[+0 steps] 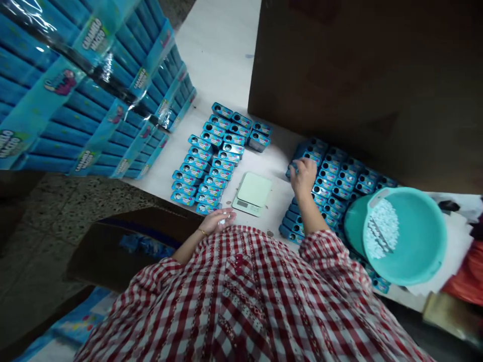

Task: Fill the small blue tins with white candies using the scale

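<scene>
1. Two bare hands are in front of us at a white worktop, both emerging from red-and-white checked sleeves.
2. We find the left hand at the near edge, just beside the pale scale; its grip is loosely curled around a few white pieces.
3. We see the right hand over the right block of blue containers, fingers at its far left corner; we cannot tell whether its grip has closed on one.
4. The scale lies between that block and the left group of blue containers.
5. In both groups we see containers packed close in rows, many showing a dark round opening on top.
6. To our right, a teal bucket holds white pellets gathered toward its left side.
7. At upper left we have stacked blue packs under glossy film, lettered "CARAMELO MACIZO".
8. Beyond the right block we see a large brown box.
</scene>
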`<state>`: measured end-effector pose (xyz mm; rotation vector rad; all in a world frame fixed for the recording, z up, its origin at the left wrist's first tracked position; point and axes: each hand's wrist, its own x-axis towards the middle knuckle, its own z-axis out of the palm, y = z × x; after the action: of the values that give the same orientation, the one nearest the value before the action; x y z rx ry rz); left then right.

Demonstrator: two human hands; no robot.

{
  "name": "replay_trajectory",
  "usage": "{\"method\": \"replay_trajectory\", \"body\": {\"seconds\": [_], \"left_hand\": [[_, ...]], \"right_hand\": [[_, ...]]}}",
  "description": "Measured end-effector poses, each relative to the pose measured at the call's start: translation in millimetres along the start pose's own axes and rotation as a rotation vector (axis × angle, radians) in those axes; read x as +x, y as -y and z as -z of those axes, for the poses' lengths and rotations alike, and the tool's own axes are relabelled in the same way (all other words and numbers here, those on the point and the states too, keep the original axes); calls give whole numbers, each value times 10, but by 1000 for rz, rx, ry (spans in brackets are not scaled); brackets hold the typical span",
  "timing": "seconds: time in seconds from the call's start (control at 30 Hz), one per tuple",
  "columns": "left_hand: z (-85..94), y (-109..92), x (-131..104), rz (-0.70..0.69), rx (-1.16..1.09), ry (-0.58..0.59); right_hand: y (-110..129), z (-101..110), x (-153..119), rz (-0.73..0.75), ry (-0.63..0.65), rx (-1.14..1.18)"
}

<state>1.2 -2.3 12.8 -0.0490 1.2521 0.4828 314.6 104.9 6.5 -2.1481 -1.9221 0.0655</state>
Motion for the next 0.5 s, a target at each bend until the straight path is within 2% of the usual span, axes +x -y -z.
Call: {"method": "replay_trajectory", "body": {"seconds": [0.07,0.13,0.23,0.33,0.43,0.5], "left_hand": [[-59,8,0,7,16,21],[-109,28,-11,4,18,51],[-132,60,-44,-21,3,90],[-112,80,-76,-44,-22,87],[-116,87,-91,-50,-48,93],[-138,85,-94,-50,-65,122]], "right_hand": [[-245,66,-258,-62,52,-135],[-394,73,-395,-63,122,-233],[-377,118,-460,24,153,-298],[-75,272,-543,167,183,-298],[383,381,-678,368,305,-248],[664,366,-757,459,384,-209]]}}
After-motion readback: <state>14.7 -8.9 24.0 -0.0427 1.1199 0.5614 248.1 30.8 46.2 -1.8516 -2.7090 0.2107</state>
